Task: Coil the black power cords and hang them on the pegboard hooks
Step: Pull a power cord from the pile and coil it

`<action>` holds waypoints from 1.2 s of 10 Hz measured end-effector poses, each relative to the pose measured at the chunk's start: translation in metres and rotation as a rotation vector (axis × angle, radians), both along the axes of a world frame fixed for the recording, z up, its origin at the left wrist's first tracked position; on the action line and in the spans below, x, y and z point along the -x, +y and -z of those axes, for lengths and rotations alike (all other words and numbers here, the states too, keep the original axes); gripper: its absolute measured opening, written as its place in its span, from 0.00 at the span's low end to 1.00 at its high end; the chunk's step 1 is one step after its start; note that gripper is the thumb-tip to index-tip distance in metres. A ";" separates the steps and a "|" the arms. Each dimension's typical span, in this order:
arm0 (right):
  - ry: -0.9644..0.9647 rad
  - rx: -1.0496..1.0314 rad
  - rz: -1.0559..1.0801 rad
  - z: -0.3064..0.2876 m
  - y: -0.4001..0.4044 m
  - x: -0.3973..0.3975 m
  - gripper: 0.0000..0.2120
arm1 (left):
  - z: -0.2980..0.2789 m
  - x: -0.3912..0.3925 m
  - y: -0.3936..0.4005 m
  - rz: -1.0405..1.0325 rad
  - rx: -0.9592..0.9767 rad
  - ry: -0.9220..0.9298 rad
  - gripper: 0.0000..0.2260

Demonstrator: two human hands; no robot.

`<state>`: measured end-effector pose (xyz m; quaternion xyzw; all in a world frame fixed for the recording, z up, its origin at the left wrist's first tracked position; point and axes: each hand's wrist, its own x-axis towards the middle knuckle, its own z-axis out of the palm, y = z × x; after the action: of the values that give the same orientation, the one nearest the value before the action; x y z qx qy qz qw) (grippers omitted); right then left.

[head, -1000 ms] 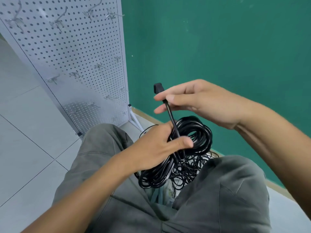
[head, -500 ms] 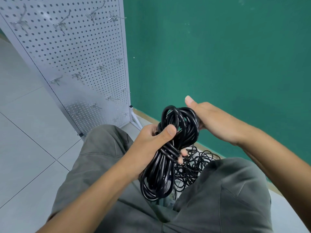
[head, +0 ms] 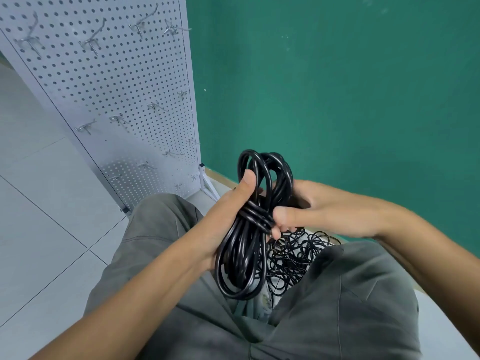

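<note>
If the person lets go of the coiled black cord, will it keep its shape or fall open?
The coiled black cord is probably floppy: its lower loops sag below the left hand. The wraps around its middle, by the right hand, may hold the bundle together, though the smooth, shiny jacket could let them slip.

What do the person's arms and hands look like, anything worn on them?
Both forearms are bare, with no sleeves in view. The left hand and right hand wear no gloves, rings or watch. Fingernails are short and unpainted. Grey-green trousers cover the legs.
</note>
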<state>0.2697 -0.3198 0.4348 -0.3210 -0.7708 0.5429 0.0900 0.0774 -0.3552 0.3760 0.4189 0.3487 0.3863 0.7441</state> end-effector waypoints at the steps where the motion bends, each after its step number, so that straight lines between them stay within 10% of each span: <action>1: 0.051 -0.089 0.068 0.011 0.000 0.006 0.12 | 0.004 0.000 0.008 -0.030 0.052 0.079 0.42; 6: -0.426 -0.319 0.498 0.029 0.007 0.022 0.25 | 0.005 -0.011 0.016 -0.160 0.056 0.233 0.38; 8: -0.483 -0.412 0.618 0.013 -0.004 0.034 0.11 | -0.004 -0.018 0.014 -0.131 0.034 0.213 0.30; 12: 0.268 -0.287 0.476 0.001 -0.025 0.012 0.04 | -0.007 -0.001 0.009 -0.037 0.135 0.023 0.30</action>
<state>0.2577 -0.3450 0.4338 -0.4021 -0.7241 0.4295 0.3599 0.0783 -0.3466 0.3834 0.3653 0.3904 0.3709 0.7593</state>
